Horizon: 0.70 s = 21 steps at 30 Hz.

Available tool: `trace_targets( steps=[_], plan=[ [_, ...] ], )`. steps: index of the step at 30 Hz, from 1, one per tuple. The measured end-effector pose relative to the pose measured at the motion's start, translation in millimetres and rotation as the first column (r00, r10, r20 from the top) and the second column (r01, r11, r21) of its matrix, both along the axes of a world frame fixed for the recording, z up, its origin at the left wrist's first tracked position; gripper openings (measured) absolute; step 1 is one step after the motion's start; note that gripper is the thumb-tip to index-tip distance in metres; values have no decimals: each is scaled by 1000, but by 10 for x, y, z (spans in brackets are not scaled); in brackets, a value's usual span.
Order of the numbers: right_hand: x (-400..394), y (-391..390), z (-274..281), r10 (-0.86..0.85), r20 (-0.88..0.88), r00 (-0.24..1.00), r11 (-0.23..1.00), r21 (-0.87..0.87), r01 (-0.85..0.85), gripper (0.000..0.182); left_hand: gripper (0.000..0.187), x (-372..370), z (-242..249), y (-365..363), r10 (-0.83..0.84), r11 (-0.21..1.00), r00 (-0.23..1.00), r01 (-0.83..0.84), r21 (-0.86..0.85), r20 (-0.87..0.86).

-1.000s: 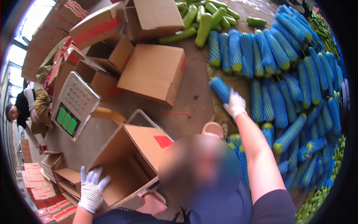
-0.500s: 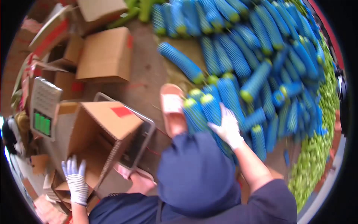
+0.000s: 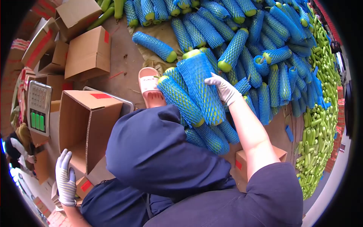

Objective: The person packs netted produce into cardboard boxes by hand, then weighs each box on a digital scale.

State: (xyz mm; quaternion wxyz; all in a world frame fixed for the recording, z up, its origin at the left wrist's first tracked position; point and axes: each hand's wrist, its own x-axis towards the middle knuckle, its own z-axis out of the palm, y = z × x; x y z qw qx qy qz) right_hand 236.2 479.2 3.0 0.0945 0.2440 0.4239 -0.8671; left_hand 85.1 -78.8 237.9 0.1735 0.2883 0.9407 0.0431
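Note:
My right hand, in a white glove, is closed over the right side of a large green gourd in a blue foam net. That gourd lies tilted over other netted gourds, and some of my fingers are hidden. Close beside it on the left is another netted gourd. My left hand, in a striped white glove, has its fingers stretched out and holds nothing. It is beside the lower left edge of an open cardboard box, which is tipped with its opening to the left.
Many netted gourds are heaped across the top and right. Bare green gourds fill the far right. A scale display stands at left, near more boxes. A small box sits below my right arm. My foot wears a pink slipper.
The view has shifted, and the scene sits further left and up. My right hand has moved up and away from my knee with the netted gourd. My left hand stays open near the box.

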Motion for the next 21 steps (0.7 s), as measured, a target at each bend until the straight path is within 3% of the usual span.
trace_targets(
  steps=[1,2,3,5,7,10,11,12,13,14,16,17,20,21],
  plan=[
    [56,-35,59,-102,-34,994,973,-209,93,59,61,45,32,123,17,997,999,-19,76,31],
    [77,-143,186,-185,48,982,919,-347,190,57,57,83,51,216,-16,997,1000,15,76,3],
    [79,-180,174,-181,42,983,921,-344,184,57,57,113,56,300,-11,997,1000,11,79,-3],
    [65,-242,135,-251,49,967,882,-400,249,58,55,159,65,445,-168,984,984,171,51,-50],
    [58,-328,195,-261,73,962,893,-360,270,55,52,252,60,577,-140,988,989,143,52,-52],
    [-11,-384,203,-147,110,983,978,-134,161,56,52,326,6,612,-113,990,992,117,76,-50],
    [-24,-381,188,-142,106,984,979,-132,155,56,52,346,8,622,-108,991,993,112,78,-55],
    [-34,-386,181,-88,140,986,980,189,61,63,51,362,11,633,-93,990,995,97,99,-40],
    [-61,-409,218,-50,188,981,872,487,-49,70,50,372,15,635,-79,989,997,82,120,-23],
    [-93,-415,162,23,205,978,791,595,-143,76,48,374,20,631,-79,988,996,82,128,-28],
    [-128,-534,59,11,259,966,377,894,-244,84,48,375,19,610,-60,989,998,63,134,-30],
    [-132,-576,21,-35,314,949,123,943,-308,84,48,374,13,602,-45,989,999,48,139,-27],
    [-114,-236,-171,-70,205,976,185,964,-189,82,47,363,-18,510,-53,989,997,60,134,-56],
    [-16,-152,-140,-177,163,971,-80,981,-179,76,47,367,-35,478,-55,989,997,61,137,-51]
  ],
)
